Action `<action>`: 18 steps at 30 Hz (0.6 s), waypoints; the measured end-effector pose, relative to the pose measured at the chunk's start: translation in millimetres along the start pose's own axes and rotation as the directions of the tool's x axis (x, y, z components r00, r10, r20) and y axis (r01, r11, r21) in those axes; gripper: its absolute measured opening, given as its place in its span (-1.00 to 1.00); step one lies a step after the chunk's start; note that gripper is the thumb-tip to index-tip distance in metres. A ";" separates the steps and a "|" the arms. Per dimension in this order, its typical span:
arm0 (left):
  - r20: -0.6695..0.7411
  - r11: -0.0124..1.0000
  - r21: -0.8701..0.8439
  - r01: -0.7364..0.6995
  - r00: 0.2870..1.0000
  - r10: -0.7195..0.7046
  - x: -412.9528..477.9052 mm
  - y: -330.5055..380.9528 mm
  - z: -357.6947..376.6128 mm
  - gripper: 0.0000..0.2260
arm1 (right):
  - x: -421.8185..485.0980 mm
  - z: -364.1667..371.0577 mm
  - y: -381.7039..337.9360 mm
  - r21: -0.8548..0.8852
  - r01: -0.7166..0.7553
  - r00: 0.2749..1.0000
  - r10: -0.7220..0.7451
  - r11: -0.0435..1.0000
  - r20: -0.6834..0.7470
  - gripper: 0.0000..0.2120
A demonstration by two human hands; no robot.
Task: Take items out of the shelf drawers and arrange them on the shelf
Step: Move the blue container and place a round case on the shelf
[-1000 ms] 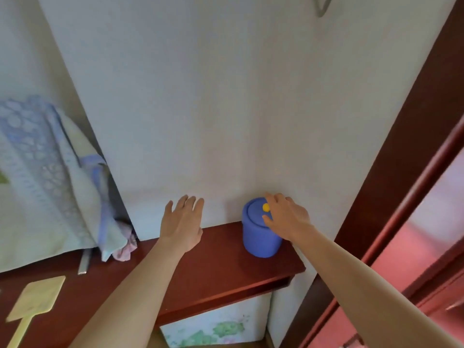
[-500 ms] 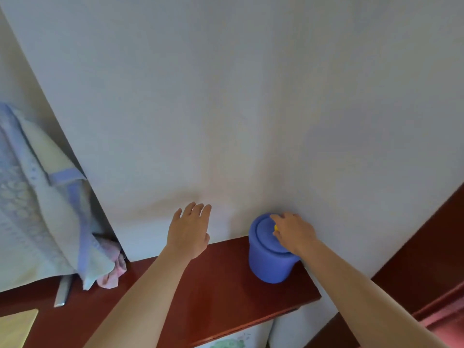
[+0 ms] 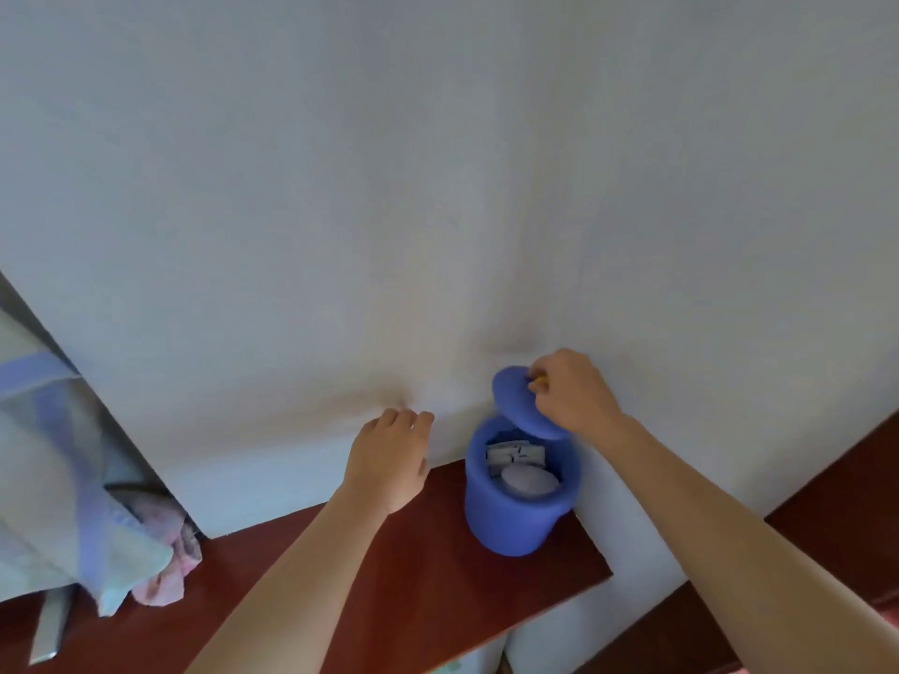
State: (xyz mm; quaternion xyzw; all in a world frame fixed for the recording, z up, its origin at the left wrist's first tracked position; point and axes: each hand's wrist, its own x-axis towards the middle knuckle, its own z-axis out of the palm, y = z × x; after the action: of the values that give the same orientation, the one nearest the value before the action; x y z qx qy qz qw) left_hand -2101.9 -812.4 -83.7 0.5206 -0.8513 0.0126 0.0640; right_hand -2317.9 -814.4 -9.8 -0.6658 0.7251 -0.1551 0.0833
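Head view: a red-brown shelf (image 3: 428,591) runs along a white wall (image 3: 438,187). The blue container (image 3: 511,522) stands at its right end, in the corner. The right hand (image 3: 574,396) holds the lid (image 3: 515,401) tilted above the open mouth, fingers clamped on its yellow knob (image 3: 539,381). The left hand (image 3: 389,459) hovers near the wall, fingers loosely curled, empty.

Soft, even daylight, faint shadows on the white wall (image 3: 438,187), wide-angle bending at edges, slight blur.

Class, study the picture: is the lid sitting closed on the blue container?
No, the right hand pinches the yellow knob and holds the lid tilted above the blue container, whose inside shows.
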 end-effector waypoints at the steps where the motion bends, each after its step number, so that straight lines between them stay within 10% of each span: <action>1: 0.004 1.000 0.000 -0.010 1.000 0.010 1.8 3.1 1.0 -0.56 | 1.8 -9.3 -0.3 0.025 -0.004 0.998 0.005 1.000 -0.056 -0.74; 10: -0.023 0.983 -0.030 -0.184 0.983 0.183 24.7 43.7 0.3 -0.73 | -7.1 -54.5 -6.3 0.268 0.037 0.914 0.075 0.963 -0.398 -0.70; 18: 0.369 0.962 0.016 -0.271 0.896 0.247 69.3 89.0 17.6 -0.81 | -15.7 -56.6 7.8 0.412 0.035 0.902 0.149 0.910 -0.406 -0.75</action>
State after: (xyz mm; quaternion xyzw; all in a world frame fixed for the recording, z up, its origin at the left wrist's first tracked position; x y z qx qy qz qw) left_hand -2213.8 -834.6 -88.7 0.3978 -0.9091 -0.0469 -0.1144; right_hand -2342.2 -791.9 39.3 -0.5609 0.6961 -0.4435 0.0641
